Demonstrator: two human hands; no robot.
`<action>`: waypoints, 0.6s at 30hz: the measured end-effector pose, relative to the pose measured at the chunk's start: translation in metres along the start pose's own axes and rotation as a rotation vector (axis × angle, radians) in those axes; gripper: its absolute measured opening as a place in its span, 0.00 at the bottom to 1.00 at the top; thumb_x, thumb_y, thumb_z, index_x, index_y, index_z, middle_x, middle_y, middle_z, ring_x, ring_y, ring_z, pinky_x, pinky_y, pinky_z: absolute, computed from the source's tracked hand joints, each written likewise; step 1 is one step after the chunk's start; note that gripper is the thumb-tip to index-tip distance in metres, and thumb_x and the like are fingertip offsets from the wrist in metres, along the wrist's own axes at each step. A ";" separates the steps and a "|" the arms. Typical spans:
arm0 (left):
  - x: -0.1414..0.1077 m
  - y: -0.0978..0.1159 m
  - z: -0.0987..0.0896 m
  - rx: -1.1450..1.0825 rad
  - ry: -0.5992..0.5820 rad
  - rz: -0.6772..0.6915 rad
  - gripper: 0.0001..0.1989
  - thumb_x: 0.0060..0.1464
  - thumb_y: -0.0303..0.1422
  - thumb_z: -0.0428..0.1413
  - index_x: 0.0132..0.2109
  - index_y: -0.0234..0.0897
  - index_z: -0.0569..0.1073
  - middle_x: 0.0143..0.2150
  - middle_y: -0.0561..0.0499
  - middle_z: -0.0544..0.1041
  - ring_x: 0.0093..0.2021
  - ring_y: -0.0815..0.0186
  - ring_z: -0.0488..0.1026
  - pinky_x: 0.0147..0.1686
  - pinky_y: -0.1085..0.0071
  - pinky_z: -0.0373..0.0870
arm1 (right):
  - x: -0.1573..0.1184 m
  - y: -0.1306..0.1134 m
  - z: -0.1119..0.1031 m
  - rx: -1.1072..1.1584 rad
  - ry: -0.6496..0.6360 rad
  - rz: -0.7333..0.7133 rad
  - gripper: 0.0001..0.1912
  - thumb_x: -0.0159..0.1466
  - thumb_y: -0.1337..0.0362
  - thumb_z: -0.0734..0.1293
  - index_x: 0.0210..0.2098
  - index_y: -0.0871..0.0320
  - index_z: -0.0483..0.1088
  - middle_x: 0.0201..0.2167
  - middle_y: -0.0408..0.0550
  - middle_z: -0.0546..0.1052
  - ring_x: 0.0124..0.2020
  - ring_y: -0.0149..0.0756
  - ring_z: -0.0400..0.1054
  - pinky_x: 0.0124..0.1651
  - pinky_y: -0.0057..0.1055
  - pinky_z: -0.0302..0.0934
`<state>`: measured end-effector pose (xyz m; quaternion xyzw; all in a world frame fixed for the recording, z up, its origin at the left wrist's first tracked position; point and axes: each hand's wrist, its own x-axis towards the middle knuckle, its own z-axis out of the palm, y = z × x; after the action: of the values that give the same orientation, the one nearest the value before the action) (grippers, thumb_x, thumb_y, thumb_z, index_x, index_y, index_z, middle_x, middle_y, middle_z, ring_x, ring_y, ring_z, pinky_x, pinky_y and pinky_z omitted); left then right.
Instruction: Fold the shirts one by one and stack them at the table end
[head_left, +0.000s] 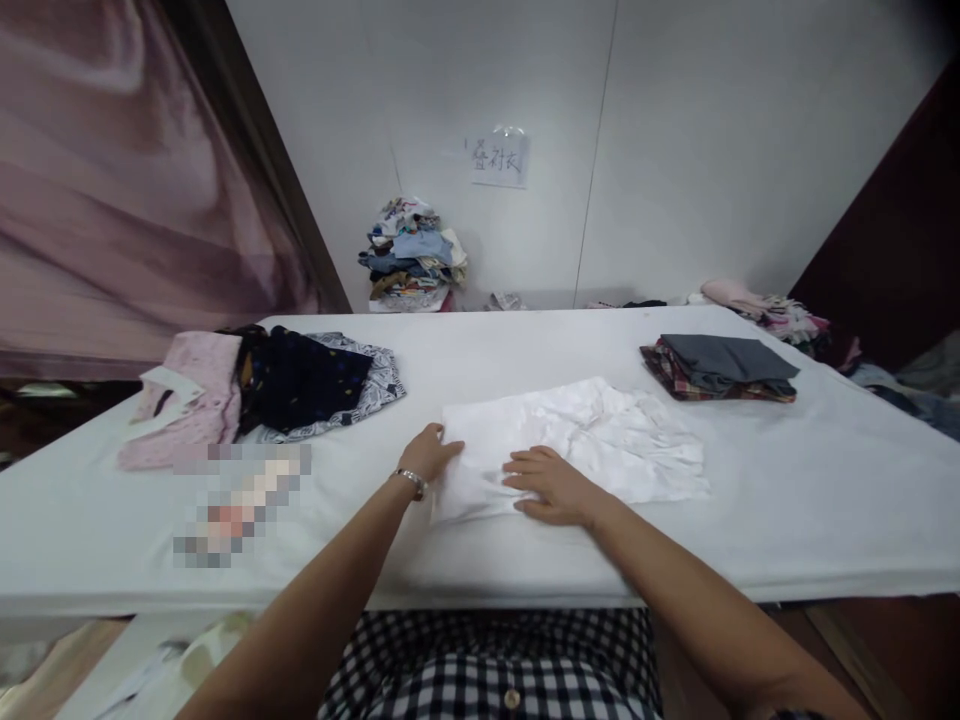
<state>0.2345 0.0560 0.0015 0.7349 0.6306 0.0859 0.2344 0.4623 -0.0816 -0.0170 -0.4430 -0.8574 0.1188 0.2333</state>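
Note:
A white shirt (570,430) lies partly folded in front of me, smooth at its left end and rumpled at its right. My left hand (429,456), with a bracelet at the wrist, rests at the shirt's left edge. Its thumb and forefinger are apart, and the other fingers are mostly hidden. Flat on the middle of the cloth, my right hand (551,488) has its fingers spread and pointing left.
The white-covered table (480,350) holds a pink garment (199,390) and a dark patterned garment (315,375) at left. Folded grey cloth (727,362) tops plaid cloth at right. Behind stand a tall clothes pile (416,255) and a wall bearing a paper sign (500,160). A pixelated patch hides something left.

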 end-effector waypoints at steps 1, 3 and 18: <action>0.000 0.003 0.000 -0.013 0.013 0.008 0.27 0.49 0.41 0.57 0.55 0.33 0.67 0.52 0.39 0.75 0.50 0.55 0.73 0.45 0.67 0.66 | 0.000 -0.001 0.001 -0.006 -0.028 0.006 0.17 0.64 0.56 0.62 0.51 0.52 0.72 0.57 0.47 0.70 0.63 0.41 0.56 0.63 0.43 0.46; 0.000 0.005 -0.003 -0.040 0.046 0.019 0.24 0.49 0.37 0.56 0.54 0.35 0.68 0.52 0.41 0.75 0.50 0.57 0.73 0.46 0.69 0.66 | 0.001 -0.002 0.002 -0.006 -0.029 0.014 0.14 0.64 0.57 0.63 0.46 0.52 0.74 0.56 0.48 0.72 0.62 0.41 0.57 0.62 0.42 0.46; -0.002 -0.059 -0.044 0.002 0.225 -0.068 0.25 0.49 0.33 0.53 0.56 0.36 0.66 0.47 0.39 0.78 0.49 0.52 0.74 0.46 0.63 0.68 | 0.036 -0.038 -0.001 0.098 0.201 0.217 0.21 0.66 0.58 0.59 0.57 0.56 0.66 0.59 0.55 0.67 0.61 0.42 0.58 0.61 0.42 0.52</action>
<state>0.1632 0.0700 0.0135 0.6990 0.6776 0.1591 0.1642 0.4183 -0.0744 0.0095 -0.5308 -0.7700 0.1399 0.3252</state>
